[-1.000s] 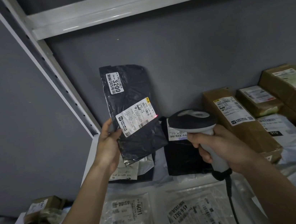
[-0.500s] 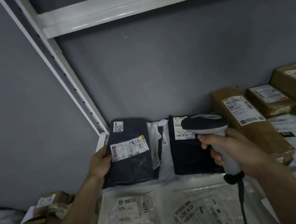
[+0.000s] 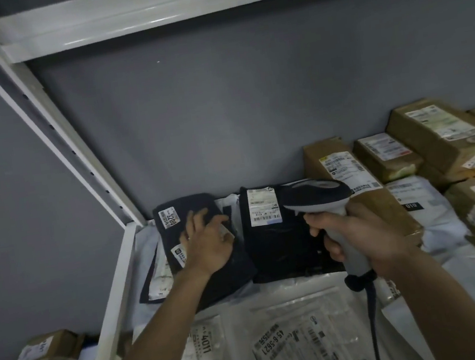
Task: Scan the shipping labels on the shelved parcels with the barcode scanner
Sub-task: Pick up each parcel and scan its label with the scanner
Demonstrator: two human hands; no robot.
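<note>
A black mailer bag marked 3200 (image 3: 195, 209) lies flat at the shelf's back left corner. My left hand (image 3: 210, 244) rests on it with fingers spread, covering most of its white shipping label (image 3: 178, 255). A second black bag (image 3: 277, 241) with a white barcode label (image 3: 263, 206) lies to its right. My right hand (image 3: 355, 233) grips the handle of the grey and black barcode scanner (image 3: 315, 195), whose head hangs over that second bag's right edge. Its black cable (image 3: 374, 322) drops toward me.
Brown cardboard parcels with labels (image 3: 347, 171) (image 3: 441, 131) stand along the back right. Grey and clear poly bags (image 3: 309, 345) (image 3: 427, 209) cover the shelf front. The white upright post (image 3: 51, 125) and shelf side rail (image 3: 114, 286) bound the left. More boxes (image 3: 39, 357) sit lower left.
My left hand lowered the 3200 bag from upright in the air to flat on the shelf, released its edge and now lies on top. The scanner moved slightly right.
</note>
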